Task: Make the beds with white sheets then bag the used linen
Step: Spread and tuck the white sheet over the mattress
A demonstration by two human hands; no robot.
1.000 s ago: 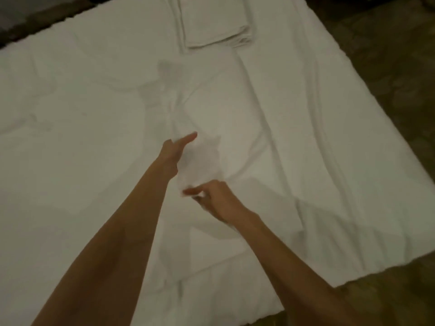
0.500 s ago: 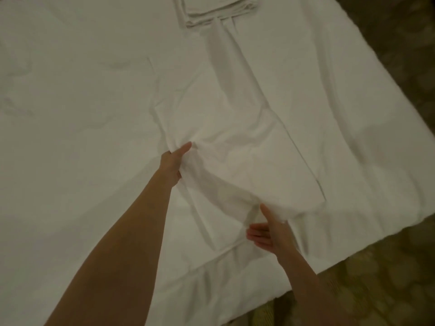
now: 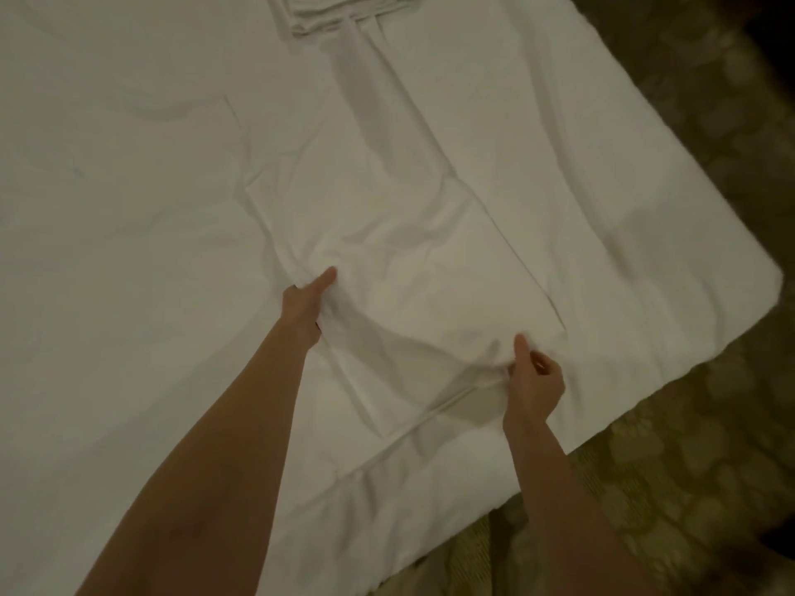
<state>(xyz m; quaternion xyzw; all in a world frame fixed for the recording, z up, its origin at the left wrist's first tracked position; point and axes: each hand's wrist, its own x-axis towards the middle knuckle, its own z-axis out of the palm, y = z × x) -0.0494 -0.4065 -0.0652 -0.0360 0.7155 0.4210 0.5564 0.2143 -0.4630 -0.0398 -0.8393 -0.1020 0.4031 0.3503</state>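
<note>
A partly unfolded white sheet (image 3: 413, 251) lies on the white-covered bed (image 3: 107, 251), running from the folded stack down toward me. My left hand (image 3: 307, 301) grips its near left edge, thumb on top. My right hand (image 3: 533, 380) pinches the near right corner, thumb over the cloth and fingers curled beneath. The edge between my hands sags in a loose curve, slightly lifted off the bed.
A folded stack of white linen (image 3: 344, 12) lies at the top edge of the view. The bed's corner (image 3: 770, 281) is at the right. Patterned dark carpet (image 3: 688, 423) runs along the right and near side of the bed.
The sheet has been drawn out longer toward me. My right hand moved right and closed on the sheet's near corner; my left hand kept hold of the left edge.
</note>
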